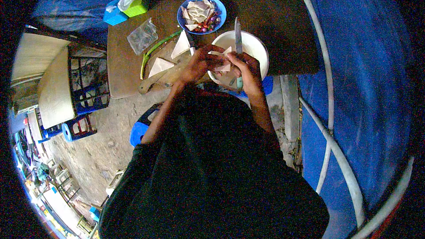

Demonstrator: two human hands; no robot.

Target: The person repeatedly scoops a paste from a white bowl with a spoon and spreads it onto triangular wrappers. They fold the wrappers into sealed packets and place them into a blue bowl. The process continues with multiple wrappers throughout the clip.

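Observation:
Over a white bowl [264,55] at the table's near edge, my left hand [203,63] and my right hand [247,67] come together with bent fingers. Between them is a pale triangular piece [225,67] that looks like tofu, pinched from both sides. A knife blade [238,35] points away from me beyond my right fingers, and a pale green handle shows below them; whether that hand grips it I cannot tell. To the left, pale triangles [161,67] lie on a wooden cutting board [166,78]. A long green stalk [144,63] curves along its far side.
A blue bowl [179,17] farther back holds pale triangles with shallots and red chillies. A clear plastic bag [142,36] and green [139,3] and blue [115,16] containers stand at the left. Blue sheeting [358,71] and metal poles [325,57] border the right side.

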